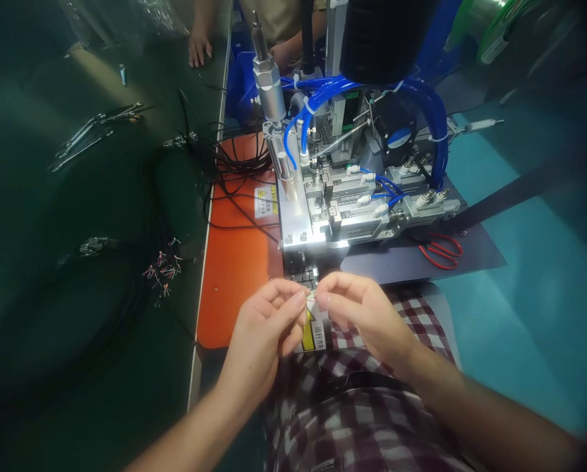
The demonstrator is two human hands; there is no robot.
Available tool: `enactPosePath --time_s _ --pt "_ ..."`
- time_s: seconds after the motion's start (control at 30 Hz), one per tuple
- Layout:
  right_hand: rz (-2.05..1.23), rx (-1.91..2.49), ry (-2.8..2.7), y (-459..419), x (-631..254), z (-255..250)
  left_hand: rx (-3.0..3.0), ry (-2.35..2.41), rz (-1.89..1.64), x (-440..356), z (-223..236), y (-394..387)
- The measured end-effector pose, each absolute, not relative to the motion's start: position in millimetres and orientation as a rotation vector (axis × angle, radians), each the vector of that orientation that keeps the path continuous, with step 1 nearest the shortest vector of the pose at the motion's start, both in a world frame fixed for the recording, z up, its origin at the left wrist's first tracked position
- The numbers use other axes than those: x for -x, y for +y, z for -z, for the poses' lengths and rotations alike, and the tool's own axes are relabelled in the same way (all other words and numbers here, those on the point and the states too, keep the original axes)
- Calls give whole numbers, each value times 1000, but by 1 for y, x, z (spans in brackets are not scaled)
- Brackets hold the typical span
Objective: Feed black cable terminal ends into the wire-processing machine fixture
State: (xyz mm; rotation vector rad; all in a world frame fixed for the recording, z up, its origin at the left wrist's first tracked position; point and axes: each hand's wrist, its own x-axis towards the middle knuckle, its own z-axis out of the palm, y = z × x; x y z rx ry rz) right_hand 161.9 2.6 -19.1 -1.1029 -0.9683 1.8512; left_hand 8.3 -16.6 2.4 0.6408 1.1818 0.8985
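Observation:
Thin coloured wires (pixel 311 297), red and pale ones among them, stretch between my fingertips. My left hand (pixel 278 321) pinches them from the left with thumb and forefinger. From the other side my right hand (pixel 355 301) pinches the same small wires. Both hands are just in front of the metal fixture (pixel 300 272) at the near end of a machine (pixel 357 190) with blue air hoses. Below the fingers is a yellow and white label (pixel 315 334) with printed characters. The exact wire ends are too small to make out.
An orange plate (pixel 239 275) lies left of the machine, with black cables (pixel 244 160) across it. Cable bundles with stripped coloured ends (pixel 162 269) rest on the dark green table. Red-handled scissors or cutters (pixel 441 252) lie right. Another person's hand (pixel 199 49) rests at the back.

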Motion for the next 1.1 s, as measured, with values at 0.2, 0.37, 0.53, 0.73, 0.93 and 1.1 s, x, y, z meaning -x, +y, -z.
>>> enactPosePath --time_s 0.2,0.37,0.53,0.73,0.93,1.1 --pt "-1846 1107 -987 3 -163 18 -654 1173 -891 -8 -3 -17" --pt "-1867 1103 -974 4 -161 21 -672 1178 -870 -6 -2 -18" --pt "-1945 1027 -940 4 -162 25 -671 1169 -877 -6 -2 -18" --pt "-2111 1008 -834 11 -167 22 -681 1137 -830 -6 -3 -18" --pt "-2274 995 -898 20 -172 18 -704 1073 -676 -4 -6 -17" --pt "-2191 1022 -990 18 -176 21 -708 1114 -619 -4 -7 -14"
